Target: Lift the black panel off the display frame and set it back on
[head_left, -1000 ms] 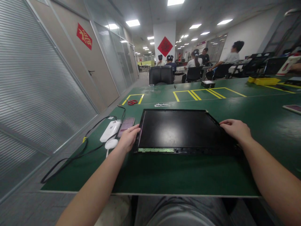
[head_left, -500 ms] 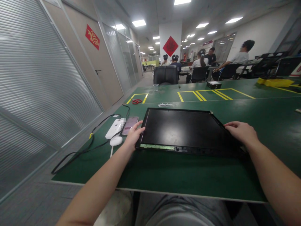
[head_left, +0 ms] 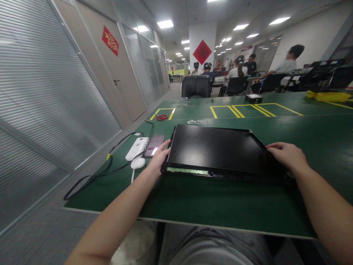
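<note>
A flat black display panel [head_left: 215, 149] sits in a dark frame above the green table [head_left: 220, 209]. Its left side stands a little proud of the frame. Along the near edge a green circuit strip [head_left: 189, 171] is exposed. My left hand [head_left: 160, 157] grips the left edge, thumb and fingers closed on it. On the opposite side my right hand [head_left: 289, 157] holds the right edge, its fingertips at the rim and the lower fingers partly hidden.
Left of the display lie a phone [head_left: 154, 145], a white device [head_left: 137, 148], a round white charger [head_left: 138, 163] and black cables [head_left: 110, 173]. Beyond are red scissors [head_left: 162, 117], small white pieces [head_left: 196, 122], a clear cup [head_left: 184, 101], a black box [head_left: 253, 98] and a yellow tray [head_left: 329, 96].
The left side of the display panel has risen slightly from its frame. Both hands keep their places at the edges. The whole view has shifted slightly.
</note>
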The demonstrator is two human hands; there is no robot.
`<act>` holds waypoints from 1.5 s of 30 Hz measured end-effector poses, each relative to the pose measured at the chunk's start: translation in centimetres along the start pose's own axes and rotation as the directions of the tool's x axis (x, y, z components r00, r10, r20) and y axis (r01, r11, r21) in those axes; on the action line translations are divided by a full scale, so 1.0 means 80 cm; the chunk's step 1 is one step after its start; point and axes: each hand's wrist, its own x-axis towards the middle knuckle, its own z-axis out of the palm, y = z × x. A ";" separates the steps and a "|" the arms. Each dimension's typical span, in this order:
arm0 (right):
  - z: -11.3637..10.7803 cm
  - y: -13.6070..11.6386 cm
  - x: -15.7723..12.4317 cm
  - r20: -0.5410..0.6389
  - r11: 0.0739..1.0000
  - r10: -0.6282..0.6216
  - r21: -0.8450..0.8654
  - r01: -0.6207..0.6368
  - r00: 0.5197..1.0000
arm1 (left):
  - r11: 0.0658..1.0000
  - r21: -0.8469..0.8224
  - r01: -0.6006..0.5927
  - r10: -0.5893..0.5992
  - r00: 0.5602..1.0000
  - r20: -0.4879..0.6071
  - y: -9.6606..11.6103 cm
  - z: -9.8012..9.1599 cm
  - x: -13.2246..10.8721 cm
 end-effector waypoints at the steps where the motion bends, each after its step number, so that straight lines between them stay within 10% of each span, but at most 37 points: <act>1: -0.001 0.000 0.000 0.004 1.000 0.007 0.000 -0.007 1.000 | 1.000 0.009 0.001 -0.001 1.000 0.010 0.000 0.000 0.000; 21: 0.006 0.003 0.006 0.028 0.999 -0.022 0.028 0.021 0.999 | 0.958 0.122 -0.258 0.246 0.964 0.105 -0.006 -0.002 -0.005; 45: 0.003 -0.007 0.007 0.100 0.959 0.087 0.263 -0.110 0.991 | 0.964 -0.062 -0.259 0.264 0.898 0.352 0.009 0.006 -0.026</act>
